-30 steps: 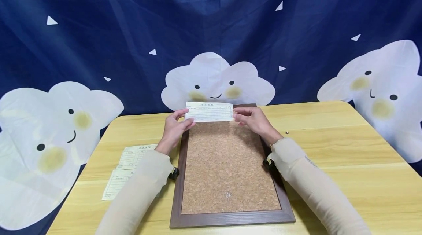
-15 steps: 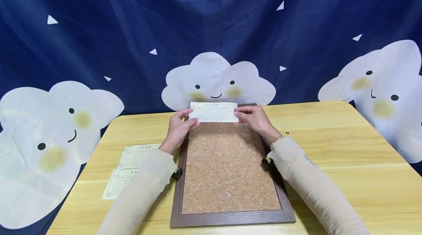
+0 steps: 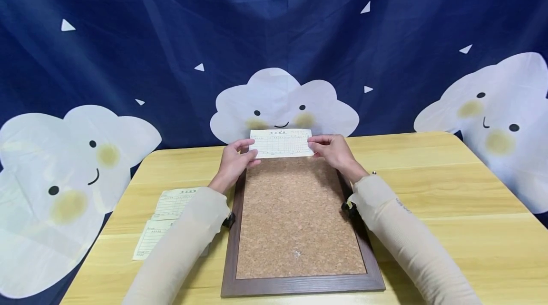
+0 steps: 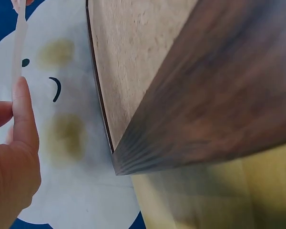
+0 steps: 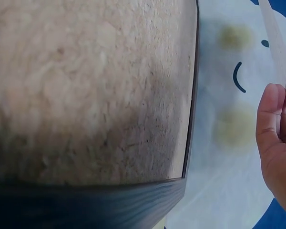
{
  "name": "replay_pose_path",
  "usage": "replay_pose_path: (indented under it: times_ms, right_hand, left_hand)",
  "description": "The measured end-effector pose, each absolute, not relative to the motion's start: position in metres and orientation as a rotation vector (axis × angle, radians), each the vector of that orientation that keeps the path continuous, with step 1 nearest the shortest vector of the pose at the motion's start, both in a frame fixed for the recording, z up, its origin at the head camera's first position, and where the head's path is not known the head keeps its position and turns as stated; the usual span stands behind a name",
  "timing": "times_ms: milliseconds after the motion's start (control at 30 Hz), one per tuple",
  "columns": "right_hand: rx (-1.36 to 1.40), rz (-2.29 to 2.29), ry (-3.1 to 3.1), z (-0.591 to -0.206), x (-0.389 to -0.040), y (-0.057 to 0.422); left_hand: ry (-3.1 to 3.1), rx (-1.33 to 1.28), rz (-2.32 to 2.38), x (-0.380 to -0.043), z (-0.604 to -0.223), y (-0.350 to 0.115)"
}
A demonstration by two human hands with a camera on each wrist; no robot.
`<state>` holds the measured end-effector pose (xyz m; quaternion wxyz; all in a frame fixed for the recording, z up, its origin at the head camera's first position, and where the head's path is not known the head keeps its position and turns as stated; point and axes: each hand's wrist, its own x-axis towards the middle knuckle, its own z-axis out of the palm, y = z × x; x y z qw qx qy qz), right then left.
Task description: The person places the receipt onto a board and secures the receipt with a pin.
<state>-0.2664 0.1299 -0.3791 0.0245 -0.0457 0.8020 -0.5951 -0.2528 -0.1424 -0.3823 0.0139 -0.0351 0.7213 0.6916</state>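
A pale printed form slip (image 3: pixel 281 143) with ruled lines is stretched flat between both hands, over the far end of a cork board (image 3: pixel 299 219). My left hand (image 3: pixel 233 160) pinches its left edge between thumb and fingers. At the opposite edge, my right hand (image 3: pixel 334 152) pinches the paper the same way. In the left wrist view the slip (image 4: pixel 19 47) appears edge-on, apart from the cork surface. The right wrist view likewise shows the paper (image 5: pixel 278 43) rising from the fingertips, away from the board.
A dark wooden frame (image 3: pixel 304 286) borders the cork. Two more printed slips (image 3: pixel 171 202) lie on the wooden table (image 3: pixel 449 191) at the left, partly covered by the left sleeve. A small metallic object (image 3: pixel 374 172) shows beside the right cuff. A blue cloud-patterned curtain (image 3: pixel 171 19) hangs behind.
Both hands have carried the slip a little to the right, the left hand slightly more. The slip's top edge now sits slightly higher in view. The board and other slips have stayed put.
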Motion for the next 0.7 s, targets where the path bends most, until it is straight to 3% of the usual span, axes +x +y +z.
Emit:
replay_pose_path:
  times_ms: [700]
  right_hand:
    - [-0.036,-1.841,2.471,-0.375,-0.277,0.138]
  left_hand:
    - [2.352,-0.134,2.05,-0.273,-0.38,-0.135]
